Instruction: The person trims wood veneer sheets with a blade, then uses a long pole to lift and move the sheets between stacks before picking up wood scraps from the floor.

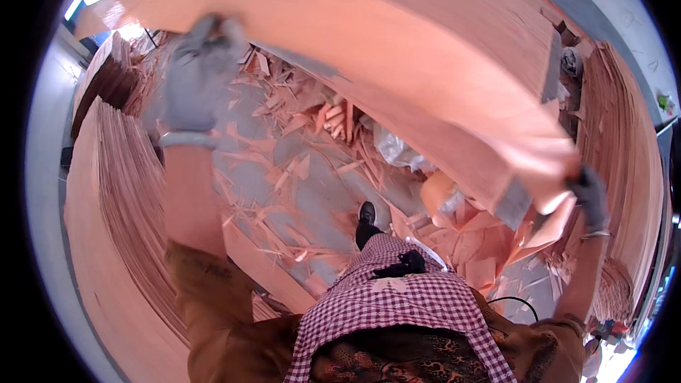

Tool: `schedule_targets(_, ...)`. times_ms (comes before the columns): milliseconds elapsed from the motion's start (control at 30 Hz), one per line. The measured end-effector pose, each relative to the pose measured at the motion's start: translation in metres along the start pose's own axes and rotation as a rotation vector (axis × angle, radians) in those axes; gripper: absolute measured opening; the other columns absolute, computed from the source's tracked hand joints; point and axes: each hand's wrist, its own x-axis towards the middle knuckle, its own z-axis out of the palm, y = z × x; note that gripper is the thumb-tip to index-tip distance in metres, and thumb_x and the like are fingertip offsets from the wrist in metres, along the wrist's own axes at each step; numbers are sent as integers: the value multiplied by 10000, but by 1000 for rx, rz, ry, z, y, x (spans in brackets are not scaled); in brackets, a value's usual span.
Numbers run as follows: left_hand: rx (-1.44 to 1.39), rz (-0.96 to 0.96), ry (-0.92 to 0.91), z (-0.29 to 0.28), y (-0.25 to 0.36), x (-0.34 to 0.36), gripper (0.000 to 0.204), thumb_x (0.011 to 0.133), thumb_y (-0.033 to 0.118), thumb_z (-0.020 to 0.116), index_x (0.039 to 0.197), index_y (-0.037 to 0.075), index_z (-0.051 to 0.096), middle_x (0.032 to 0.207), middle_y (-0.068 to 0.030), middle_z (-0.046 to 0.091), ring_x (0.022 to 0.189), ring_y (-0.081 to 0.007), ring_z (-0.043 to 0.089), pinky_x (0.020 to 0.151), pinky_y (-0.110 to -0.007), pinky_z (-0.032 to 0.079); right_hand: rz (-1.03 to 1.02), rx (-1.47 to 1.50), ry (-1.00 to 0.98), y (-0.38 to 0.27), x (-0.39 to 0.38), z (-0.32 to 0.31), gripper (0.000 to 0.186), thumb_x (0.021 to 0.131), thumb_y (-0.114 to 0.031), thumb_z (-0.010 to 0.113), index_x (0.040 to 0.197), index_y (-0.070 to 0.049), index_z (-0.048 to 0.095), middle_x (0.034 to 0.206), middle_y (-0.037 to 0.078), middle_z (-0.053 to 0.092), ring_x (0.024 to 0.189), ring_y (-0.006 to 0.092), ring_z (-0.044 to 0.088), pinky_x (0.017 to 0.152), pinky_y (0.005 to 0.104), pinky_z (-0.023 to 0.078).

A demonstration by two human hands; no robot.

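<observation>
Left hand [198, 74], upper left, and right hand [589, 195], right, both gloved, grip a wide veneer sheet [397, 64], mid-carry; next needs level lowering.

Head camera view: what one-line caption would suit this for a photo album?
Gloved left hand and right hand hold a wide veneer sheet over a scrap-strewn floor.

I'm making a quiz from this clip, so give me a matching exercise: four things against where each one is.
1. left hand
2. right hand
3. black shoe
4. checked apron

a. on the floor among wood scraps
b. gripping the veneer sheet's right end
c. over the person's front, lower middle
d. gripping the sheet's upper left edge

Pairs: 1-d, 2-b, 3-a, 4-c
</observation>
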Motion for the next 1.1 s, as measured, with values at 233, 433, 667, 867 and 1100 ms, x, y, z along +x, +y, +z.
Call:
schedule_targets(233,-628,-128,-60,-39,-23,142,148,858,-21,487,996,-32,541,984,-122,586,905,-244,557,821,-391,478,-33,-675,626,-82,157,-112,489,693,-301,699,1018,46,584,891,236,632,772,362,604,713,422,463)
schedule_targets(433,-1054,-486,-186,-135,-2,220,89,894,125,398,901,74,470,831,-30,428,798,-151,437,714,-266,392,-375,-813,710,-130,256,-174,368,870,-289,550,1144,-44,545,1018,131,628,923,225,601,811,321,462)
schedule_targets(667,38,-206,388,-374,19,275,238,903,135,436,1061,-15,532,1018,-156,590,888,-214,580,851,-312,465,-246,-450,417,-215,230,101,157,825,-243,565,901,-112,603,765,102,626,751,299,609,647,410,477)
schedule_targets(867,-201,-820,91,-216,-193,193,326,898,174,494,1175,5,469,1105,-197,563,1032,-279,553,842,-389,493,8,-111,239,-190,202,268,180,745,-131,619,902,-50,584,955,124,611,842,304,597,733,390,478)
schedule_targets(1100,353,-745,-138,-106,-223,136,281,908,135,478,1159,11,506,1006,-138,608,877,-214,607,770,-329,519,275,48,266,-126,116,225,286,731,-77,559,1014,-42,581,847,86,609,704,226,591,659,307,492)
